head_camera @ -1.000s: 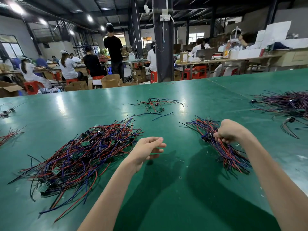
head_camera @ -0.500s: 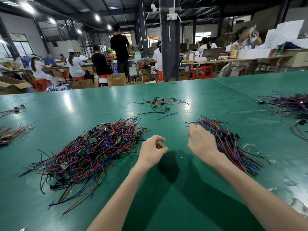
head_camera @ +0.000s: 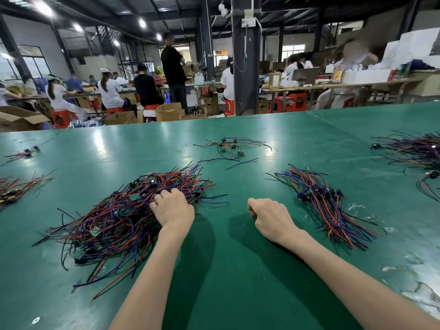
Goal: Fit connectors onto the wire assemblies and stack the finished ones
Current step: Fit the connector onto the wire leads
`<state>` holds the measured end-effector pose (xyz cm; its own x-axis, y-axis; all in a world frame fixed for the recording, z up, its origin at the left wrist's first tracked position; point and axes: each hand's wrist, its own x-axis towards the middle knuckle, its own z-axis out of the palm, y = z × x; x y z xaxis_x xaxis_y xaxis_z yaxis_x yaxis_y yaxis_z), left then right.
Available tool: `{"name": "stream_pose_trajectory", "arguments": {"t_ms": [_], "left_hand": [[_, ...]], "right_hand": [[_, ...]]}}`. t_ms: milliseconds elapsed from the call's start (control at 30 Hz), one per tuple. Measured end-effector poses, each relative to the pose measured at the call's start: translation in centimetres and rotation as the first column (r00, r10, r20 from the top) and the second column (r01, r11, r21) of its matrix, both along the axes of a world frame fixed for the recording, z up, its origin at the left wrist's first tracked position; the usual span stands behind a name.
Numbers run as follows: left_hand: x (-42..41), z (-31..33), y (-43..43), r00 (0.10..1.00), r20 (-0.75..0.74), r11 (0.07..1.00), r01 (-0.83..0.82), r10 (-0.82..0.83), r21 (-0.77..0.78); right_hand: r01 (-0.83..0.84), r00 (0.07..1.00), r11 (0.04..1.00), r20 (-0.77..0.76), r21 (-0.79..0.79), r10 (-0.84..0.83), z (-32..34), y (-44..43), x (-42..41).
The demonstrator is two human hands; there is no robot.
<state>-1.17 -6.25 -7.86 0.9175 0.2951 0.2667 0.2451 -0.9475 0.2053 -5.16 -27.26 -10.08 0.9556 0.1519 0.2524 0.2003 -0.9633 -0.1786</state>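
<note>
Fingers of L hand (head_camera: 172,209) curled into wire pile (head_camera: 107,217), left of table (head_camera: 219,282) centre; grasp can't tell. R hand (head_camera: 269,215) clenched, nothing seen inside, betw. pile & stack (head_camera: 328,206) nearer right edge.

Factory assembly hall: a long green surface (head_camera: 238,139) bearing wire piles (head_camera: 114,222); rows of seated workers (head_camera: 109,91) toward 11 o'clock; cardboard boxes (head_camera: 167,111) at 12 o'clock.
</note>
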Motion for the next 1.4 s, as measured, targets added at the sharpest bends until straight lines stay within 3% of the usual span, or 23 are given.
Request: {"name": "stream_pose_trajectory", "arguments": {"t_ms": [333,533,667,767,900,1000,1067,1133,1200,1400], "left_hand": [[0.2,-0.1,0.5,0.986,0.167,0.999,0.028,-0.020,-0.045],[-0.3,0.4,-0.5,0.901,0.424,0.970,0.176,-0.090,-0.169],[-0.9,0.7,-1.7,0.859,0.492,0.861,0.350,-0.138,-0.369],[-1.2,0.7,-3.0,0.858,0.491,0.714,0.438,-0.151,-0.546],[-1.7,0.8,-5.0,0.925,0.343,0.168,0.368,-0.162,-0.914],[-2.3,1.1,-5.8,0.938,0.219,-0.095,0.201,-0.268,-0.975],[-2.7,1.3,-5.9,0.923,0.158,-0.142,0.114,-0.352,-0.983],[-3.0,1.4,-5.9,0.897,0.118,-0.110,0.078,-0.426,-0.991],[-3.2,1.3,-5.9,0.866,0.098,-0.086,0.064,-0.491,-0.994],[-3.1,1.0,-5.7,0.783,0.054,-0.033,0.043,-0.620,-0.999]], "right_hand": [[0.038,0.999,0.998,-0.010,0.049,-0.038,0.2,0.1,-0.3],[0.044,0.999,0.997,-0.013,0.061,-0.043,0.3,0.2,-0.5],[0.024,1.000,0.995,0.010,0.100,-0.026,0.0,0.2,-0.5],[-0.010,0.999,0.964,0.033,0.264,0.001,-0.3,0.4,-0.4],[-0.065,0.996,0.783,-0.010,0.619,0.090,-0.2,1.1,-0.2],[-0.033,0.992,0.650,-0.056,0.759,0.116,0.3,1.1,-0.1],[0.024,0.986,0.509,-0.104,0.860,0.128,0.4,1.0,0.0],[0.087,0.980,0.296,-0.134,0.951,0.144,0.6,1.0,0.1],[0.126,0.974,0.147,-0.150,0.981,0.167,0.9,1.0,0.1],[0.183,0.966,-0.061,-0.168,0.981,0.196,1.6,0.6,-0.1]]}}
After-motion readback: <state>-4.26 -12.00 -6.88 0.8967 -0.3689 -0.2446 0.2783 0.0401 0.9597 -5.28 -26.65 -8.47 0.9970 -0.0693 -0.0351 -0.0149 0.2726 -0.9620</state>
